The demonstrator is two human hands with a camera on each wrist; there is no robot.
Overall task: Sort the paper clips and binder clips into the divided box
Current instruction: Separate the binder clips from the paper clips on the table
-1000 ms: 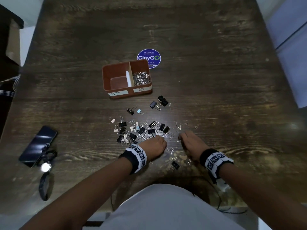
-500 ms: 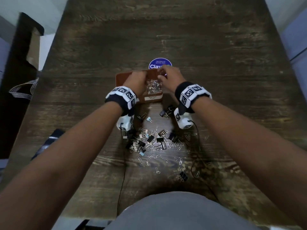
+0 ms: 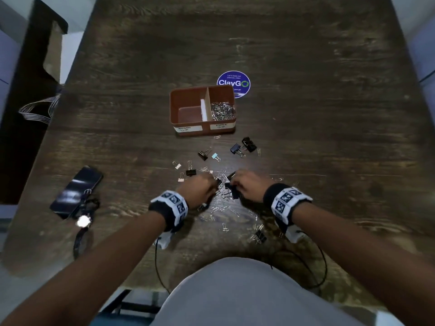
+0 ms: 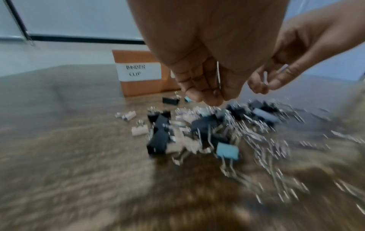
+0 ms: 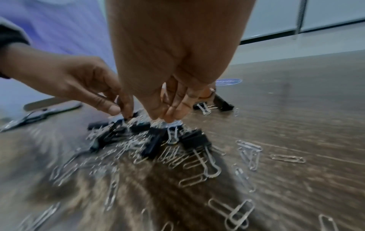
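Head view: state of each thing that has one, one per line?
divided box: upright, open-topped.
Binder-clip compartment: no clips visible.
Paper-clip compartment: holds paper clips.
Clip pile: unsorted, loose on table.
left hand: fingers curled into pile.
right hand: fingers curled into pile.
phone: screen dark.

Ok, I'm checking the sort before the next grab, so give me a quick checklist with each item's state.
1. Divided box upright, labels facing the person: ok.
2. Paper clip compartment holds only paper clips: ok.
3. Binder clip compartment has binder clips in it: not ok, none visible.
4. Left hand and right hand over the mixed pile: ok.
5. Each grip holds one clip type: cannot tell, blurred.
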